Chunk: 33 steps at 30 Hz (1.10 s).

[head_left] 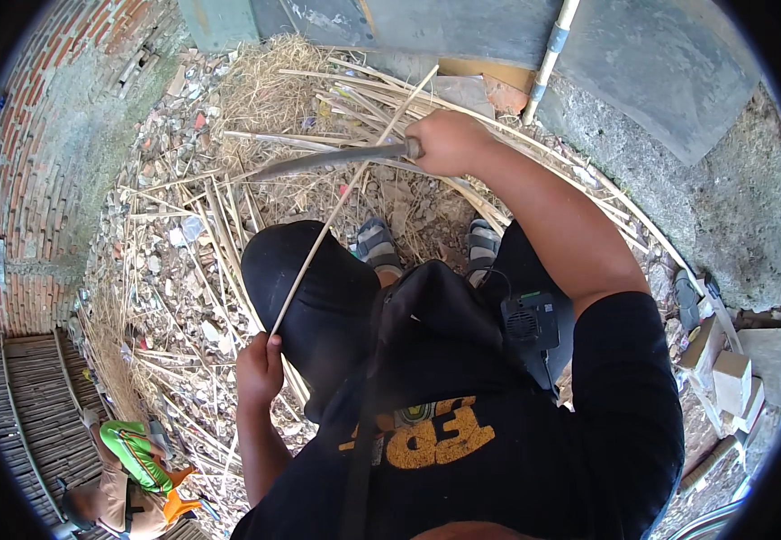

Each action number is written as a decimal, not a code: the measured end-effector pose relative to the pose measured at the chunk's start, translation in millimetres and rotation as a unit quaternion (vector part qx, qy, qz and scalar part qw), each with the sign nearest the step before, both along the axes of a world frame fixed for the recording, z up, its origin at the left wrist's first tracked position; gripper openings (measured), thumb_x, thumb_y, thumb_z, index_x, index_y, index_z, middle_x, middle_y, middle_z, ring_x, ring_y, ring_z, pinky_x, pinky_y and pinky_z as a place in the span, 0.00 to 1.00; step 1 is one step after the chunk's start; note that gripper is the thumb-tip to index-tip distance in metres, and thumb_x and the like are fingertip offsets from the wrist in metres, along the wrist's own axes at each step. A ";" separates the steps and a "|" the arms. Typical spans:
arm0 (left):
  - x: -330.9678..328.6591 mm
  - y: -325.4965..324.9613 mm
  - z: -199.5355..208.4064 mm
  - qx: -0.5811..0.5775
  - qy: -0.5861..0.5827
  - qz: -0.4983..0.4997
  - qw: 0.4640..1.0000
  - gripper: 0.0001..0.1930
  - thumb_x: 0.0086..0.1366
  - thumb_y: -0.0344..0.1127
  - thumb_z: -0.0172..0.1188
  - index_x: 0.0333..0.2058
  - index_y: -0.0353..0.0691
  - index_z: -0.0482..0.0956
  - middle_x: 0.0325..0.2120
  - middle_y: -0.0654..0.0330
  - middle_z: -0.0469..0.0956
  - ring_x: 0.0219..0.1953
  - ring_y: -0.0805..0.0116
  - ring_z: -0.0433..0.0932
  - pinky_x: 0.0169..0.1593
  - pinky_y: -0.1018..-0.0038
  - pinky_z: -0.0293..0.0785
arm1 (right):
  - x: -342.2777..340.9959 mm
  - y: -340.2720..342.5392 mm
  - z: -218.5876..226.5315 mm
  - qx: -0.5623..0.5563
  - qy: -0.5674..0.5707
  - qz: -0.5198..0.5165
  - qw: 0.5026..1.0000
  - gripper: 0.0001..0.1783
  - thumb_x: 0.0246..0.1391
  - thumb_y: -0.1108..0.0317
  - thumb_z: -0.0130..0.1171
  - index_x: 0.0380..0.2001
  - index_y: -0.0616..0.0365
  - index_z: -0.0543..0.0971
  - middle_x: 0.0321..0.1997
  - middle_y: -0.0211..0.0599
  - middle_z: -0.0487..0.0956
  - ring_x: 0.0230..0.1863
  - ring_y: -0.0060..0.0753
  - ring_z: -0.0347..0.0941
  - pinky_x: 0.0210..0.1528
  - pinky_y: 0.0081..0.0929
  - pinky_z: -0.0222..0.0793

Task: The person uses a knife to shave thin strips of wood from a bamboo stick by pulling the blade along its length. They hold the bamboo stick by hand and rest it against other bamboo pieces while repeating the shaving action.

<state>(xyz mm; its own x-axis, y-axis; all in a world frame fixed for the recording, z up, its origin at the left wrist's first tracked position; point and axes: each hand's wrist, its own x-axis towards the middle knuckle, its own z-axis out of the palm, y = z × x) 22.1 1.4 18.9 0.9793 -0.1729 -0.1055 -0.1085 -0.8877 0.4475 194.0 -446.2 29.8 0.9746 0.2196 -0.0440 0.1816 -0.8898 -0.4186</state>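
My left hand [260, 371], beside my bent left knee, is closed on the lower end of a long thin bamboo strip [320, 241]. The strip slants up and away to the right, over the knee and past my feet. In my right hand [451, 144], stretched out in front, is the handle of a machete [323, 161]. Its long dark blade points left and crosses the strip toward the strip's far end. Whether the edge bites into the strip cannot be told from here.
Loose bamboo strips [219, 229] lie on rubble ground to the left, more beyond my right hand. Dry straw [269, 85] is heaped at the back. A brick wall [57, 135] curves along the left. Another person [134, 495] sits lower left. Blocks [732, 382] stand at right, a pipe [550, 63] behind.
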 end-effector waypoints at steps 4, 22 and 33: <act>9.8 -2.1 -3.4 -0.017 -0.008 -0.016 1.000 0.22 0.77 0.44 0.47 0.25 0.33 0.70 0.16 0.42 0.70 0.21 0.38 0.70 0.26 0.53 0.63 | 22.9 -25.5 -29.0 0.048 0.014 -0.030 0.998 0.13 0.44 0.62 0.63 0.34 0.55 0.83 0.32 0.47 0.82 0.38 0.52 0.80 0.42 0.46 0.75; 4.9 -3.5 11.0 0.004 -0.002 0.002 1.000 0.22 0.76 0.43 0.49 0.24 0.34 0.69 0.15 0.42 0.71 0.21 0.35 0.71 0.26 0.50 0.63 | 25.5 -34.9 -18.1 -0.002 0.016 -0.067 0.998 0.16 0.45 0.64 0.60 0.40 0.51 0.84 0.41 0.48 0.84 0.45 0.51 0.81 0.50 0.44 0.76; 4.8 0.0 -6.4 0.053 -0.055 -0.014 0.997 0.21 0.75 0.45 0.49 0.25 0.37 0.68 0.16 0.43 0.72 0.22 0.36 0.74 0.27 0.48 0.65 | 23.0 -23.9 -26.3 0.044 0.000 -0.049 0.998 0.16 0.43 0.63 0.61 0.37 0.54 0.84 0.36 0.47 0.84 0.41 0.52 0.81 0.46 0.45 0.76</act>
<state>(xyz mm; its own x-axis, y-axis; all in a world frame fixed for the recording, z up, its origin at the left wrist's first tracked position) 26.9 1.4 12.5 0.9809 -0.1936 -0.0160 -0.1772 -0.9253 0.3353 217.1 -470.1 3.5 0.9916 0.1263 -0.0287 0.0955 -0.8627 -0.4967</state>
